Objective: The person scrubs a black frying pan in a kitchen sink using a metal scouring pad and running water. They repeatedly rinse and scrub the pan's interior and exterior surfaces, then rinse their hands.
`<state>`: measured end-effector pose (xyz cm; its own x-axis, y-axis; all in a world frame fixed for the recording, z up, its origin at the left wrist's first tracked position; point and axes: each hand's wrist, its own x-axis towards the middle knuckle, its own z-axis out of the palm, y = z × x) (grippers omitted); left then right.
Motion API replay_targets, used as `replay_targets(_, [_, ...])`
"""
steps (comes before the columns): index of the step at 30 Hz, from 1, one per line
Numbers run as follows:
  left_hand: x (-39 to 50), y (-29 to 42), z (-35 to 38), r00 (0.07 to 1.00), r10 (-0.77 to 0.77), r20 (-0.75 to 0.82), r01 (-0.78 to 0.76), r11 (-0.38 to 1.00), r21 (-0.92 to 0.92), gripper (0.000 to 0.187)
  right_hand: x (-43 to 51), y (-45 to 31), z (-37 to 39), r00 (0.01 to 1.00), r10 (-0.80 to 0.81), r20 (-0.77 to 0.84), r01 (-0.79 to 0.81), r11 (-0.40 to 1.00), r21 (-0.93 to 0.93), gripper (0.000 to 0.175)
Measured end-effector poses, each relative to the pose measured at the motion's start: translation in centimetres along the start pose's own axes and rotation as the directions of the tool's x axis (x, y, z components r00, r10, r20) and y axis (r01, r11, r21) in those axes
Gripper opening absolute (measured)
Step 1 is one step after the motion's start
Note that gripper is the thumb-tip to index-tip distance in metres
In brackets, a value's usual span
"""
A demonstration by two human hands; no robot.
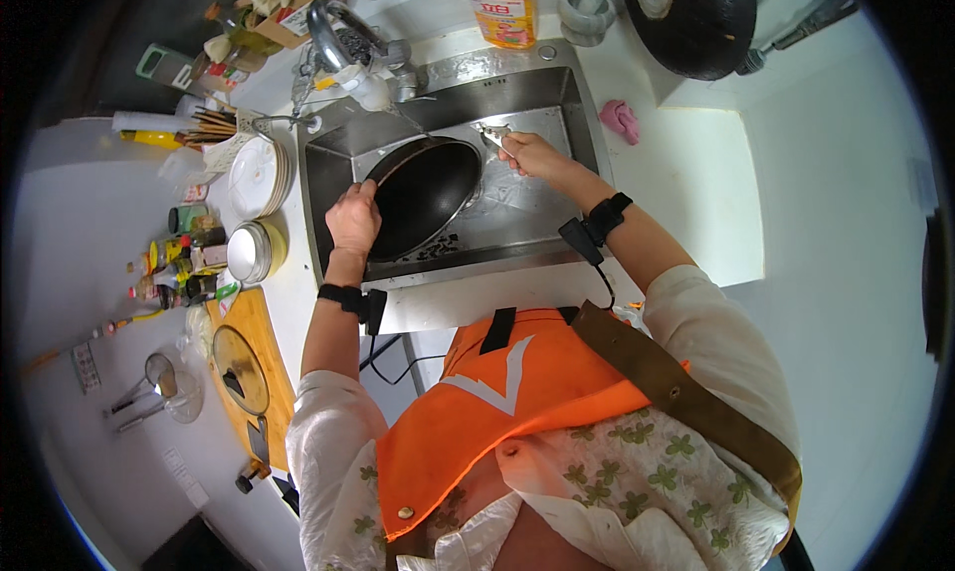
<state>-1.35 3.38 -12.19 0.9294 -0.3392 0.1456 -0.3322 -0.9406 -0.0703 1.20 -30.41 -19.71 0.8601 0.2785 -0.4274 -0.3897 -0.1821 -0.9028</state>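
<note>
My left hand [354, 216] grips the rim of a dark wok [429, 190], which is tilted inside the stainless steel sink [537, 198]. To the right of the wok, my right hand [531, 155] holds a small, shiny metal utensil [495, 135] over the sink floor; its exact kind cannot be told. Dark bits of residue [438, 249] lie in the sink below the wok's lower edge. A faucet [365, 86] hangs over the sink's back left, with what looks like a thin stream of water falling towards the wok's rim.
Stacked white plates [257, 177] and a lidded jar [250, 252] stand left of the sink. Behind it are an orange soap bottle [503, 11] and a stone mortar [586, 19]. A pink cloth [620, 121] lies on the right counter, near another black wok [694, 26].
</note>
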Motion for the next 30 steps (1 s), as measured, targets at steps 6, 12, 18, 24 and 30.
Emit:
replay_targets(6, [-2.9, 1.4, -0.8, 0.997, -0.039, -0.069, 0.045, 0.996, 0.078, 0.007, 3.5, -1.2, 1.9, 0.996, -0.084, 0.011, 0.082, 0.937, -0.341, 0.039])
replay_targets(12, [-3.0, 3.1, -0.8, 0.997, -0.021, -0.068, 0.027, 0.996, 0.083, 0.008, 5.4, -3.1, 4.4, 0.998, 0.039, -0.052, -0.061, 0.854, -0.517, 0.042])
replay_targets(18, [-3.5, 4.3, -0.6, 0.998, -0.009, -0.068, 0.014, 0.997, 0.079, 0.008, 4.2, -4.4, 4.8, 0.997, -0.043, 0.065, 0.073, 0.791, -0.608, 0.043])
replay_targets(24, [-4.0, 4.9, -0.6, 0.997, 0.012, -0.075, -0.008, 0.998, 0.054, 0.008, 2.8, -4.4, 3.9, 0.973, -0.111, 0.203, 0.22, 0.708, -0.671, 0.043])
replay_targets(30, [-4.1, 4.7, -0.9, 0.997, 0.026, -0.073, -0.023, 0.999, 0.03, 0.008, 2.4, -4.7, 4.1, 0.943, -0.226, 0.246, 0.334, 0.611, -0.718, 0.043])
